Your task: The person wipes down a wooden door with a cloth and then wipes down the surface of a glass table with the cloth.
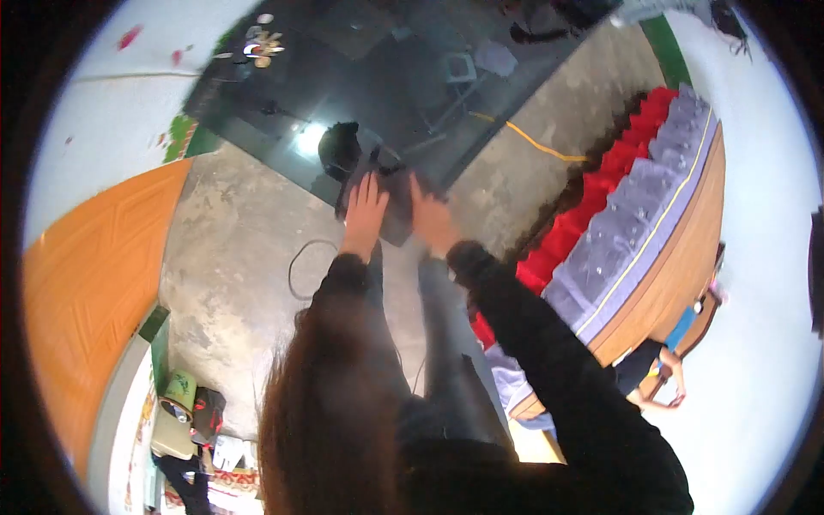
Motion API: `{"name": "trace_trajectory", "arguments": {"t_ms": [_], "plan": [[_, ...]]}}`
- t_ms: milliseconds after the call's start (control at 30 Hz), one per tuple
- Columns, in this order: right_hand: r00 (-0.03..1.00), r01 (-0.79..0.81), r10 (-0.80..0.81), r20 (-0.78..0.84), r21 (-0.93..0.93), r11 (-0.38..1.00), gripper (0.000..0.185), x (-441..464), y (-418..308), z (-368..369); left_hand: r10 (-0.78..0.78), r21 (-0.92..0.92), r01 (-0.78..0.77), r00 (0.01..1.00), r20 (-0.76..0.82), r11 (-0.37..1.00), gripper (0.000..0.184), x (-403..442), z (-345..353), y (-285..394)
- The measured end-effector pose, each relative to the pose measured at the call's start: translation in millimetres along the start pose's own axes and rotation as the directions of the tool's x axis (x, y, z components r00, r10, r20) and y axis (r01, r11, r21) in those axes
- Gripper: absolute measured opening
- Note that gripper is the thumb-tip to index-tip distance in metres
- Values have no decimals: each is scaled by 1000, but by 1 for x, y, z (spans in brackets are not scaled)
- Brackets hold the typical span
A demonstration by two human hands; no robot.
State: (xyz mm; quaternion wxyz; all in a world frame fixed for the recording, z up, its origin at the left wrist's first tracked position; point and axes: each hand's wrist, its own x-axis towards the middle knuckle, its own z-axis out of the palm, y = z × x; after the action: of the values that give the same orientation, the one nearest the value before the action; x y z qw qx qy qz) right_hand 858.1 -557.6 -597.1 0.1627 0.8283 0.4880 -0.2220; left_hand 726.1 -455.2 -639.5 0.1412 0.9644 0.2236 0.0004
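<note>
A dark, flat piece that looks like folded cloth (397, 210) lies at the near edge of a dark glossy surface (386, 69). My left hand (366, 213) rests on its left side with the fingers stretched out. On the right side is my right hand (433, 223), slightly blurred, its index finger extended over the dark piece and the other fingers partly bent. Just beyond my left hand sits a black, fuzzy-edged object (340, 148); its kind is unclear. Bright light reflects beside it.
A thin dark cable (293, 270) loops on the concrete floor. An orange cord (536, 146) runs near a bed with a red ruffled skirt (601, 193). Another person's arm (672, 378) shows at right. An orange door (103, 283) and a green bin (178, 389) are at left.
</note>
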Motion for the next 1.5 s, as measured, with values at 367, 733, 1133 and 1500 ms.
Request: {"name": "trace_trajectory", "arguments": {"t_ms": [367, 733, 1133, 1500], "plan": [[608, 381, -720, 334, 673, 634, 58, -20, -202, -116, -696, -233, 805, 590, 410, 546, 30, -248, -119, -99], [747, 577, -650, -142, 625, 526, 82, -271, -107, -229, -576, -608, 542, 801, 166, 580, 53, -341, -355, 94], [749, 646, -589, -303, 529, 550, 37, -426, -99, -322, -488, -420, 370, 846, -217, 829, 23, -411, -514, 103], [173, 974, -834, -524, -35, 224, 21, -333, -383, -422, -757, -443, 615, 565, -328, 652, 46, -583, -558, -58]]}}
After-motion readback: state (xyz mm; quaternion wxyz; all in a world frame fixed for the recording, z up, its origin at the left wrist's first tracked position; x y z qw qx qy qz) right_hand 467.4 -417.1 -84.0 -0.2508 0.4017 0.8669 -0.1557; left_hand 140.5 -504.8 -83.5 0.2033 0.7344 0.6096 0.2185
